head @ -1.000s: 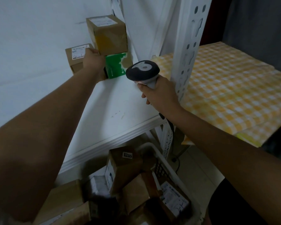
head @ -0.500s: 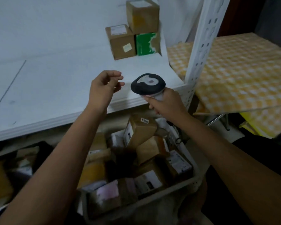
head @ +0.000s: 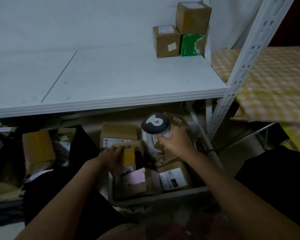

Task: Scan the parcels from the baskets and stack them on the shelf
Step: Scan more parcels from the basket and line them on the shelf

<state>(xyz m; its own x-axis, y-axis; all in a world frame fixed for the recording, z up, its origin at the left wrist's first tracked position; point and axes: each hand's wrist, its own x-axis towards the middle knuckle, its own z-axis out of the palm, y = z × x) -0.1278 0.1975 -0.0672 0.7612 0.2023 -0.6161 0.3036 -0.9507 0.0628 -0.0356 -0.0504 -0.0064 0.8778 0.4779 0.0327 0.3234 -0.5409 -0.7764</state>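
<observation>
My right hand [head: 176, 143] grips the handle of a black-and-white barcode scanner [head: 155, 125] above the white basket [head: 156, 198] of parcels under the shelf. My left hand [head: 111, 157] is down in that basket, its fingers on a small brown parcel with yellow tape [head: 128, 154]; the hand is blurred, so the grip is unclear. On the white shelf [head: 111, 78], at the back right, stand three parcels: a brown box [head: 166, 41], a green box [head: 191, 45] beside it, and a brown box [head: 192, 17] on top of the green one.
A second, dark basket [head: 10, 153] with more parcels sits at the left on the floor. A white perforated shelf post [head: 241, 66] rises at the right. Beyond it lies a yellow checked cloth [head: 270, 80]. My dark-clothed legs [head: 275, 179] fill the lower right.
My left hand left the brown box on the shelf, drew back and dropped into the basket onto a small parcel. My right hand lowered the scanner below the shelf edge.
</observation>
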